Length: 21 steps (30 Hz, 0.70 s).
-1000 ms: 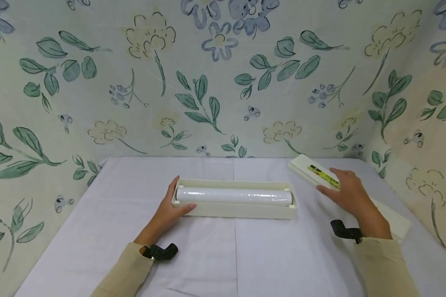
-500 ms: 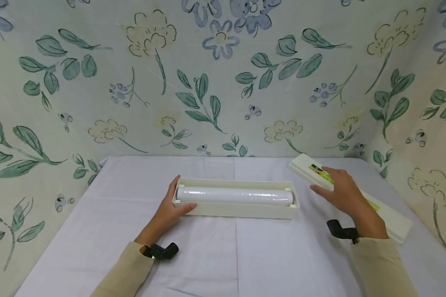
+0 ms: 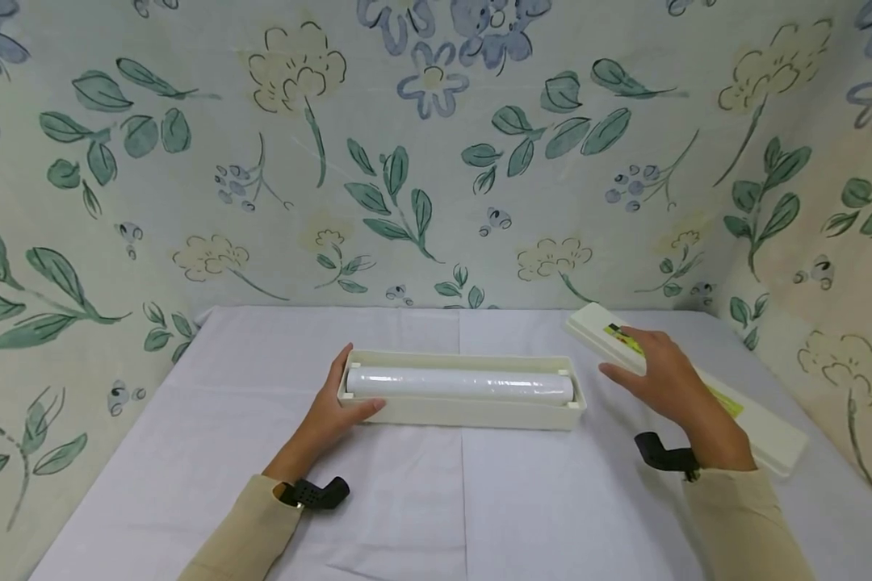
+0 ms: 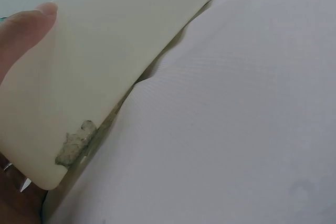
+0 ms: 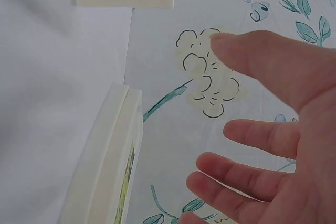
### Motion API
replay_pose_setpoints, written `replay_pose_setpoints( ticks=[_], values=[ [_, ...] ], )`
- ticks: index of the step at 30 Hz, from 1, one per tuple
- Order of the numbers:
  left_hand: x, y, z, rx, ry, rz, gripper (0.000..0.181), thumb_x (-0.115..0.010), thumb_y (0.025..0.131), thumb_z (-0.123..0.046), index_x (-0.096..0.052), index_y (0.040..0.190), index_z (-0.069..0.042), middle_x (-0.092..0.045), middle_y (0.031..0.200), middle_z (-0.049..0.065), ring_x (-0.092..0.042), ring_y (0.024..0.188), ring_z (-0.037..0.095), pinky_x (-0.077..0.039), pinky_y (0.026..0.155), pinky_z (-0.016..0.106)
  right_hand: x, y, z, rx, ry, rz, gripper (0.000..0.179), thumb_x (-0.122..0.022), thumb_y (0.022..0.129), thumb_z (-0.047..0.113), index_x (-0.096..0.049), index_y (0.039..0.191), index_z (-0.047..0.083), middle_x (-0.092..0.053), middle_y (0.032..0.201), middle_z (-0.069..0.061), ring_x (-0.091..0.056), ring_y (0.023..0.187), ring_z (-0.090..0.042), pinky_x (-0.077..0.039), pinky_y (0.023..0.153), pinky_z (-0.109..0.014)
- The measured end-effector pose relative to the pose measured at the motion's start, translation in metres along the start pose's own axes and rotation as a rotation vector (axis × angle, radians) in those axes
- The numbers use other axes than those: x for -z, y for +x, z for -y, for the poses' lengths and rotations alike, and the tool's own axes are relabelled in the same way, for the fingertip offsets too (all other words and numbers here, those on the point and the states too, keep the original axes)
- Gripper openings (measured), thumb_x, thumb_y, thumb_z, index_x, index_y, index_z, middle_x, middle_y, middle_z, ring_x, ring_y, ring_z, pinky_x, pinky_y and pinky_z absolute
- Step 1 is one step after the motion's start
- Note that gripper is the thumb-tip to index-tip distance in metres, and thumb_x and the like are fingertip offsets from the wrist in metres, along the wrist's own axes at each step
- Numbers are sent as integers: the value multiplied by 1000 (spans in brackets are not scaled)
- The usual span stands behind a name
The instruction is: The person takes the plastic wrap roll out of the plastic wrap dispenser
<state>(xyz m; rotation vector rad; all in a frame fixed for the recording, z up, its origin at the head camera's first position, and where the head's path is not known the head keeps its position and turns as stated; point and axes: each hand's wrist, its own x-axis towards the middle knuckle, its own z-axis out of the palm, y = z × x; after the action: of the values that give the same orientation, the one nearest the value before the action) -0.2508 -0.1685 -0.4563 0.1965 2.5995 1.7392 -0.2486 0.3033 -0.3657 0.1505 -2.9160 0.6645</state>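
Drifting slightly toward the box (image 3: pixel 472 414), the right hand (image 3: pixel 668 378) hung spread above the lid (image 3: pixel 770 436), leaving it unheld, while the left hand (image 3: pixel 332 413) pinched the box's end, roll (image 3: pixel 458 386) inside extending rightward.

Head view: high, set back, facing forward and down over the bench (image 3: pixel 378 500) to the floral backdrop (image 3: pixel 436 202); widest of three. Left wrist: very near, skewed, facing the outer wall of the cream box (image 3: pixel 458 415), shared with head. Right wrist: near, tilted, facing past the right grip (image 3: pixel 672 379) to the backdrop; right grip and labelled cover (image 3: pixel 763 429) shared with head.
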Motion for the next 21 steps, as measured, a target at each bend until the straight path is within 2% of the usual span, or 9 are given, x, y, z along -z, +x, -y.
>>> replay_pose_setpoints(
  ticks=[9,12,17,21],
  values=[
    [-2,0,2,2,19,-4,107,-80,77,-41,-6,154,-36,-32,150,6,-39,130,32,-30,106,60,-2,-1,9,27,8,9,78,-68,89,40,-34,146,-1,-38,133,-33,-44,99,-42,-47,76,-55],
    [-2,-1,2,5,21,2,108,-80,77,-41,-5,154,-35,-32,151,7,-39,130,33,-30,106,60,-3,-1,12,29,5,11,78,-69,88,38,-34,146,0,-39,133,-32,-46,100,-42,-48,79,-58],
    [-1,-2,-1,-1,21,-2,107,-80,77,-40,-5,154,-34,-31,151,7,-39,130,33,-30,106,60,-5,0,16,60,-6,9,79,-70,88,36,-33,146,-2,-38,135,-33,-44,109,-46,-43,88,-65],
    [0,-2,-1,5,17,-1,107,-79,77,-41,-5,154,-35,-31,151,6,-39,130,33,-30,106,60,-6,-1,19,76,-10,8,80,-71,88,36,-32,146,-4,-37,136,-34,-43,111,-46,-42,89,-65]
  ],
)
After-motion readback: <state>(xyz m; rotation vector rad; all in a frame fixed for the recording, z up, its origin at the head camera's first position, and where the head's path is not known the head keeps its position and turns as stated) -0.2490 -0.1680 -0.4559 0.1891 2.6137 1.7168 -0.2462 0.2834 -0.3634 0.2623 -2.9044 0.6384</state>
